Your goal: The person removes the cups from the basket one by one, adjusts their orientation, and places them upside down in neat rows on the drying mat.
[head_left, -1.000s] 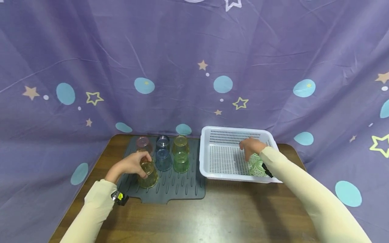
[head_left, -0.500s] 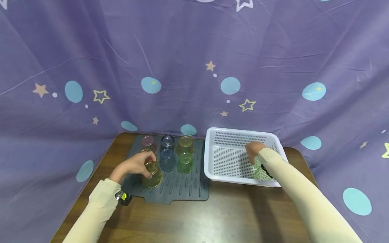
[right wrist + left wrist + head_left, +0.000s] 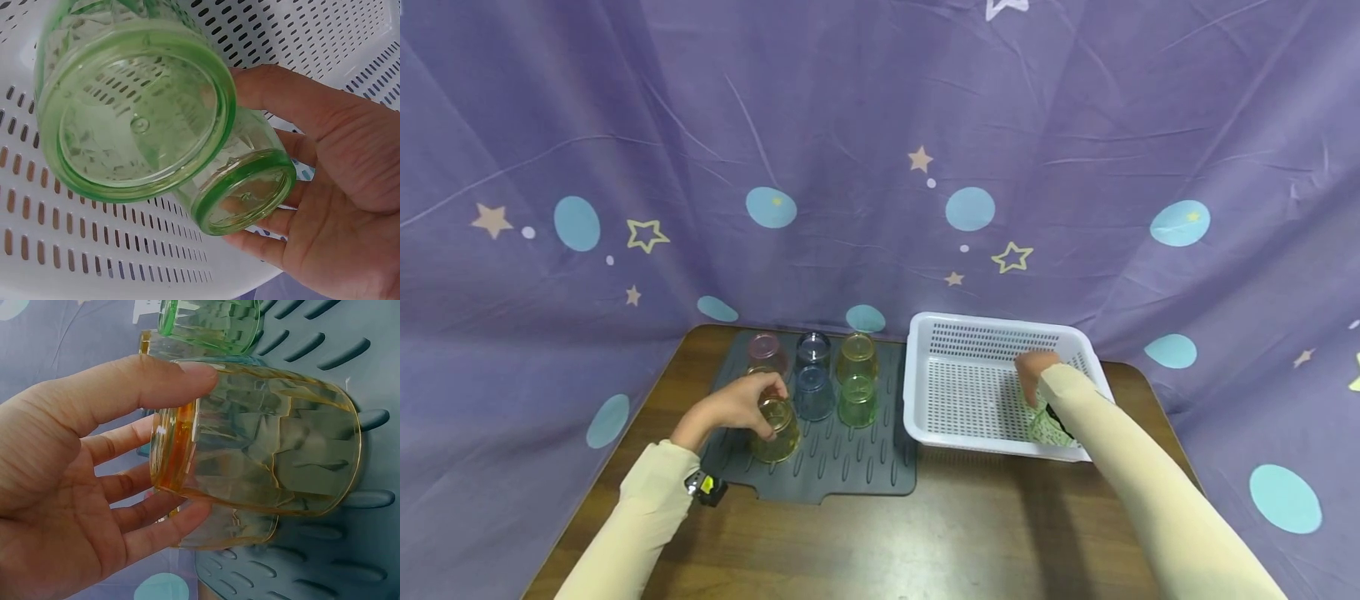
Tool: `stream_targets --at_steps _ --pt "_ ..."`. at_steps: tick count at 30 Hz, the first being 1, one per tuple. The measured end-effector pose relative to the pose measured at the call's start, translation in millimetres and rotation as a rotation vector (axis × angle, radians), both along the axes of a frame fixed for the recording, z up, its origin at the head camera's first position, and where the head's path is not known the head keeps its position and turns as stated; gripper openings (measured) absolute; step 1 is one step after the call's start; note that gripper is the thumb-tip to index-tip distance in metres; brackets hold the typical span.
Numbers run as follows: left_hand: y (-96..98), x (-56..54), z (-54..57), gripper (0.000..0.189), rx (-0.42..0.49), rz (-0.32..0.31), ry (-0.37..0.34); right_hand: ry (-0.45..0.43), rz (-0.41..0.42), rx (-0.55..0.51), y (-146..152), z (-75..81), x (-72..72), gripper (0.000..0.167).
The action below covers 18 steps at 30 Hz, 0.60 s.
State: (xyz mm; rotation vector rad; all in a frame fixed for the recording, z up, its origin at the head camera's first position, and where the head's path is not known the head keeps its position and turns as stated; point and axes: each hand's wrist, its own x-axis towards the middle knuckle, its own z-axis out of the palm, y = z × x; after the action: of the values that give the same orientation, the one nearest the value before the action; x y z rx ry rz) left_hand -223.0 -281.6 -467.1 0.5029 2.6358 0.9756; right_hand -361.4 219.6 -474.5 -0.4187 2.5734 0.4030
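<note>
My left hand [image 3: 737, 406] grips an upside-down amber glass [image 3: 777, 443] standing on the front left of a dark grey drying mat [image 3: 857, 479]. The left wrist view has the thumb on one side of this glass [image 3: 281, 437] and the fingers on the other, near its thick base. Inside the right end of a white basket [image 3: 970, 319], my right hand [image 3: 1036, 375] reaches down. Its thumb and fingers go round a green glass [image 3: 244, 200] in the right wrist view; the thumb tip is hidden behind a second green glass [image 3: 137, 125] closer to the camera.
More upside-down glasses crowd the mat behind the left hand: pink [image 3: 765, 354], dark blue [image 3: 813, 348], amber [image 3: 857, 354], blue [image 3: 815, 396] and green [image 3: 857, 404]. A purple curtain [image 3: 850, 125] hangs behind the wooden table [image 3: 917, 542].
My right hand has lowered and its fingers have closed round a green glass in the basket. My left hand stays on the amber glass. The head view has shifted slightly.
</note>
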Motion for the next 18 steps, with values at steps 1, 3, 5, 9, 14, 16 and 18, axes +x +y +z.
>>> stream_targets --at_steps 1,3,5,9,14,16,18 --pt "0.2 0.4 0.4 0.057 0.0 0.002 -0.001 -0.002 -0.003 0.0 -0.5 0.3 -0.6 0.029" --pt "0.4 1.2 1.4 0.057 0.003 -0.003 -0.003 -0.008 0.004 0.009 -1.0 0.1 -1.5 0.029" --pt "0.7 1.9 2.1 0.057 0.004 0.001 -0.009 -0.011 0.002 0.015 -1.9 -0.3 -1.2 0.028" --pt "0.0 2.3 1.8 0.057 0.0 0.006 -0.008 -0.011 0.012 0.039 -1.6 -5.6 -2.1 0.024" --pt "0.6 2.1 -1.1 0.058 0.005 0.014 -0.007 0.025 0.057 0.123 -3.0 -14.7 -0.7 0.027" --pt "0.9 2.5 -1.7 0.058 0.002 0.02 -0.013 0.039 0.054 0.176 -6.8 -16.6 0.9 0.028" --pt "0.3 3.2 -1.4 0.059 -0.007 0.022 -0.017 0.027 0.039 0.241 -11.0 -17.4 1.8 0.027"
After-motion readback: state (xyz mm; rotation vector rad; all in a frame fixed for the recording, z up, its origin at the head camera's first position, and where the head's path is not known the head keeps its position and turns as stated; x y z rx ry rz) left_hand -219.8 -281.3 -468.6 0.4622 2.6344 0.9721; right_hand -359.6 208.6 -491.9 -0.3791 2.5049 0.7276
